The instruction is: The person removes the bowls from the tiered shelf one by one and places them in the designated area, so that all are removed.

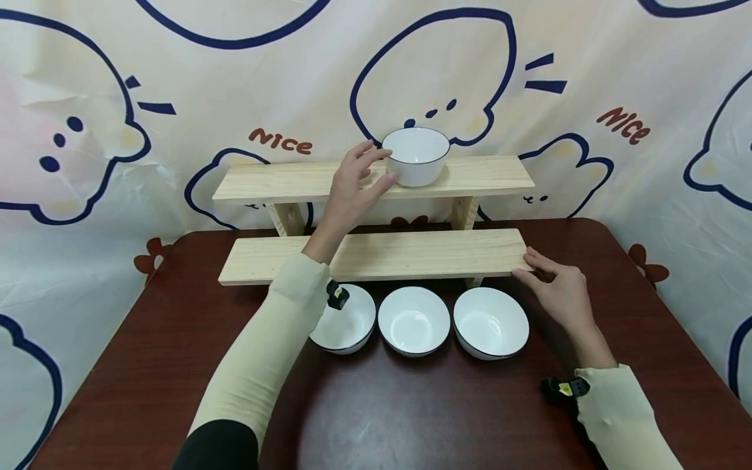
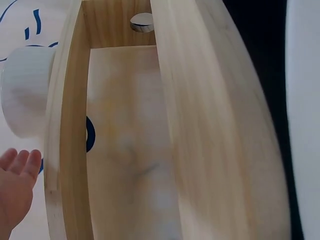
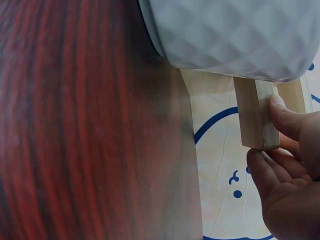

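Note:
A white bowl (image 1: 418,171) with a dark rim stands upright on the upper board (image 1: 282,184) of a two-tier wooden shelf. My left hand (image 1: 354,189) is at the bowl's left side, fingers extended and thumb low beside its wall. In the left wrist view, a gap shows between the fingertips of this hand (image 2: 19,187) and the bowl (image 2: 27,90). The right hand (image 1: 559,292) grips the right end of the lower board (image 1: 429,254). From the right wrist view, its thumb lies on the board's end (image 3: 267,117), with fingers beneath.
Three more white bowls stand in a row before the shelf: a left one (image 1: 352,326) partly behind my left sleeve, a middle one (image 1: 414,321) and a right one (image 1: 491,323). Under everything is a dark red-brown table (image 1: 411,411). A printed cloth (image 1: 194,78) hangs behind.

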A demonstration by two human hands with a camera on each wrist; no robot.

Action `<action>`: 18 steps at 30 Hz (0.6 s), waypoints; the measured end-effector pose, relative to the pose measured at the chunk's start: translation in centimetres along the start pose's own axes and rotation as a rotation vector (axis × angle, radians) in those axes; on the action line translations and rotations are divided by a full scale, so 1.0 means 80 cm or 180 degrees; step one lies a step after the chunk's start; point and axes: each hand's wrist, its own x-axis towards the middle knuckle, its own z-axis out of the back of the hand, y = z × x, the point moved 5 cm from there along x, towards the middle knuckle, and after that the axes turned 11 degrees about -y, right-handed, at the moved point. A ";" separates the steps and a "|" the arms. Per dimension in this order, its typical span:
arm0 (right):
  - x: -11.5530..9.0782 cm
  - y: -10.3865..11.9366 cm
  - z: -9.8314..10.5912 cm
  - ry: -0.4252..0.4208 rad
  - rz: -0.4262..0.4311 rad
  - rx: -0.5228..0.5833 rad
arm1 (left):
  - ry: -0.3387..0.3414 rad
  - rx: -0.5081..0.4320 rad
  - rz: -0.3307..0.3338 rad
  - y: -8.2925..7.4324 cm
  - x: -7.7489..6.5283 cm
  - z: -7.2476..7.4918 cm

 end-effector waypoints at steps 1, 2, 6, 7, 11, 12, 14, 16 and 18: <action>0.000 0.000 0.000 -0.0004 0.0003 -0.0001 | 0.0010 0.0002 0.0012 -0.001 0.002 -0.002; 0.000 0.000 0.000 -0.0008 0.0008 -0.0004 | 0.0021 0.0003 0.0039 -0.001 0.003 -0.004; 0.000 -0.001 0.001 -0.0016 0.0027 -0.0010 | 0.0022 0.0006 0.0201 -0.003 0.009 -0.012; 0.000 -0.001 0.001 -0.0015 0.0031 -0.0011 | 0.0015 -0.0006 0.0260 -0.003 0.010 -0.014; 0.000 -0.001 0.001 -0.0008 0.0024 -0.0009 | -0.0042 -0.0046 0.0437 -0.003 0.013 -0.021; 0.000 -0.001 0.001 -0.0005 0.0021 -0.0007 | -0.0052 -0.0051 0.0463 -0.003 0.013 -0.022; 0.000 -0.001 0.001 0.0001 0.0011 -0.0003 | -0.0076 -0.0059 0.0492 -0.003 0.013 -0.025; 0.000 -0.001 0.000 0.0002 0.0011 -0.0007 | -0.0106 -0.0068 0.0512 -0.004 0.013 -0.026; 0.000 -0.001 0.000 0.0001 0.0013 -0.0005 | -0.0146 -0.0088 0.0532 -0.004 0.014 -0.028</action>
